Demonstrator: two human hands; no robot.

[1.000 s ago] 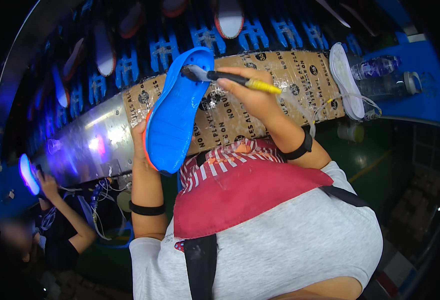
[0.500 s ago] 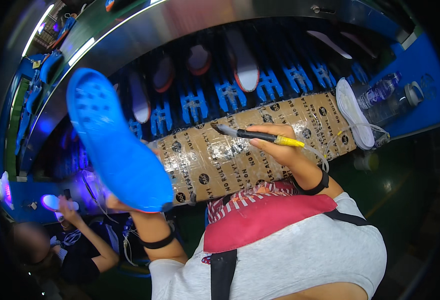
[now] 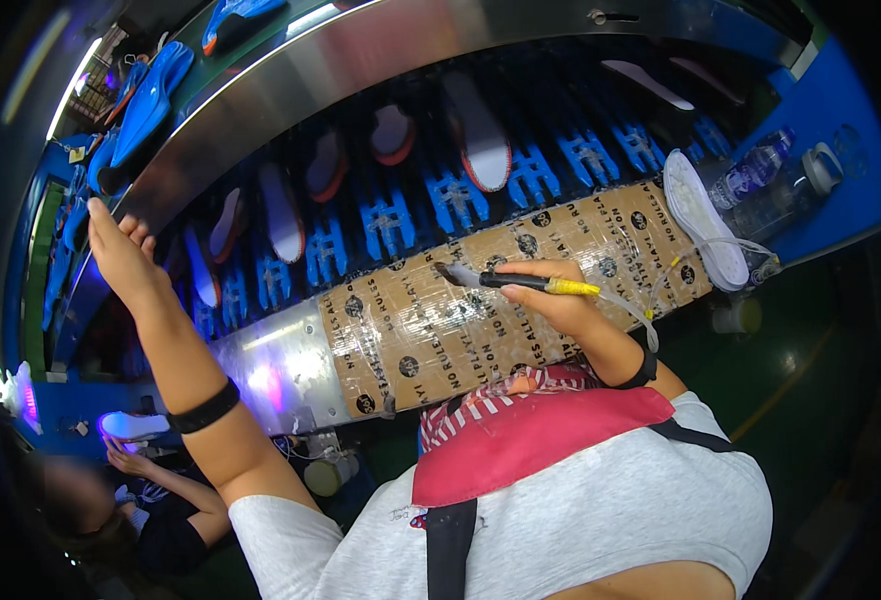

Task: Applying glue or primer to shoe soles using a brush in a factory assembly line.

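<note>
My left hand (image 3: pixel 121 255) is stretched out to the far left, fingers apart, holding nothing, close to the metal edge of the upper shelf (image 3: pixel 361 60). Blue shoe soles (image 3: pixel 151 95) lie on that shelf above the hand. My right hand (image 3: pixel 551 300) grips a brush (image 3: pixel 521 284) with a black and yellow handle, its bristles pointing left over the taped cardboard work surface (image 3: pixel 441 320). A thin tube runs from the brush handle to the right.
A conveyor with blue holders (image 3: pixel 391 215) carries several soles past the work surface. A white sole (image 3: pixel 701 220) and plastic bottles (image 3: pixel 771 175) sit at the right. Another person (image 3: pixel 131 500) works at the lower left beside a white sole (image 3: pixel 131 425).
My left hand carried the blue sole up and to the left, let it go, and is now bare. My right hand stayed over the cardboard with the brush.
</note>
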